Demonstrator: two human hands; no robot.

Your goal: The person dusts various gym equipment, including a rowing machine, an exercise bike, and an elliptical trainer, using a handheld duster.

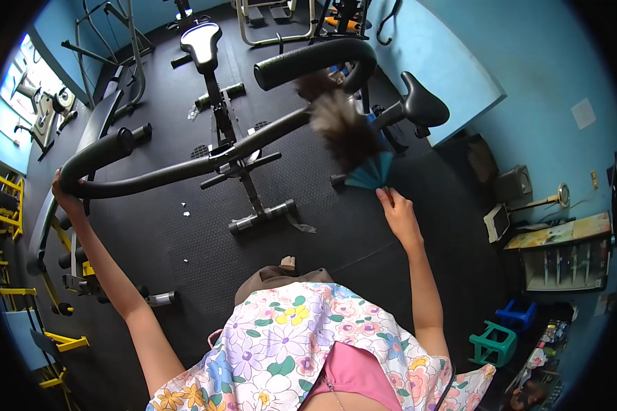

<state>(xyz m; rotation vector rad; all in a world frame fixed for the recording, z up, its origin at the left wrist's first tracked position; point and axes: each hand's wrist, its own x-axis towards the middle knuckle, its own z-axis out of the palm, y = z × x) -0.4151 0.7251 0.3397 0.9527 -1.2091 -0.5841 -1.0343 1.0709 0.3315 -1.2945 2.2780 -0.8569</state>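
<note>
My right hand point(398, 211) pinches the narrow end of a feather duster point(349, 133) with fluffy brown feathers and a teal base. The feathers are smeared by motion and lie against or just over the right side of a long, black padded handlebar point(185, 175); contact is hard to tell. On the far left, my left hand point(66, 196) is closed round the bar's outer bend, its fingers partly hidden behind it. This handlebar belongs to an exercise machine with a white-topped seat point(201, 42) and a metal floor foot point(262, 216).
A black bike seat point(424, 103) juts out at right. Green point(493, 344) and blue point(516, 315) stools stand low on the right, near a shelf unit point(567, 266). A padded bench point(101, 123) lies left. Small white scraps point(186, 214) dot the black floor.
</note>
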